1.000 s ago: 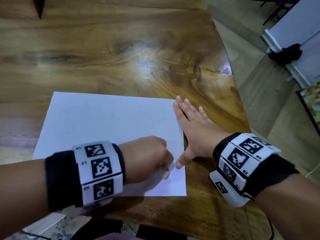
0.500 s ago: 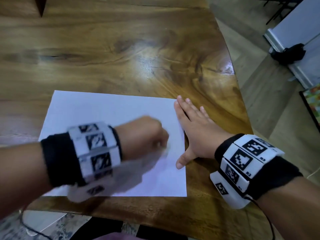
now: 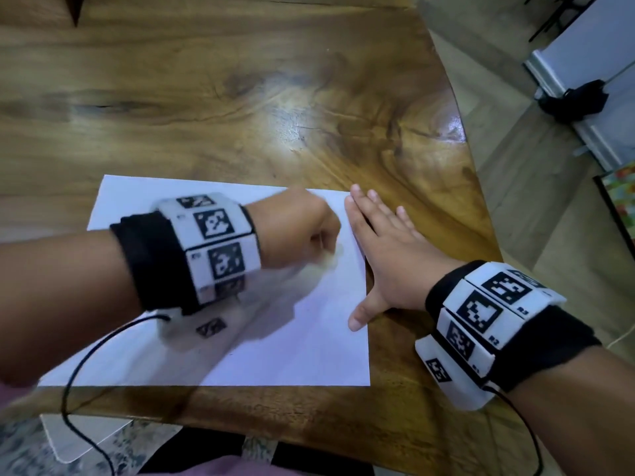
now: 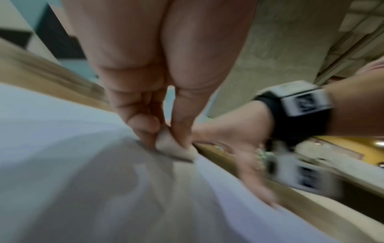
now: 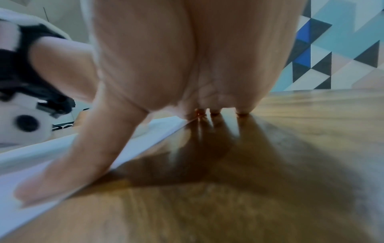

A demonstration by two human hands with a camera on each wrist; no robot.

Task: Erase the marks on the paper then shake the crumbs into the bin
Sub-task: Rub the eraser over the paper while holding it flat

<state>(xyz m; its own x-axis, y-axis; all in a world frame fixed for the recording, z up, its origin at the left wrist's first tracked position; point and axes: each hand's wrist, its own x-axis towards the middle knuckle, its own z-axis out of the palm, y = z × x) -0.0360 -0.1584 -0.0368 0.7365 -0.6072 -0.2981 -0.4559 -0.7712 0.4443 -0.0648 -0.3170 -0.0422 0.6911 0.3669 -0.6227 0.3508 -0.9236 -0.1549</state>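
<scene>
Two fingertips (image 4: 180,131) and the thumb of the left hand (image 3: 295,228) pinch a small pale eraser (image 4: 172,146), whose lower face bears on the paper (image 3: 309,338) near its right edge; the rest of that hand is curled into a loose fist round the grip, and its outline is smeared by motion. Just beside it the right hand (image 3: 388,255) lies flat with fingers straight, the thumb (image 5: 68,164) pressing on the sheet's right margin while the other fingers rest on the wooden table (image 3: 240,97) past the edge. The sheet lies flat at the near edge of the table, its lower border close to the table's rim. No marks or crumbs can be made out on it, and no bin is in view. I judge the rubbing step to be in hand, with the shaking not yet begun. A single sheet like this is light, thin and limp: it will buckle or crease under the eraser unless held down close to the rubbing spot, and it slides easily on polished wood. For the later lift, I would take it by two opposite edges and let it sag into a shallow trough, so the crumbs gather in the middle instead of spilling off.
</scene>
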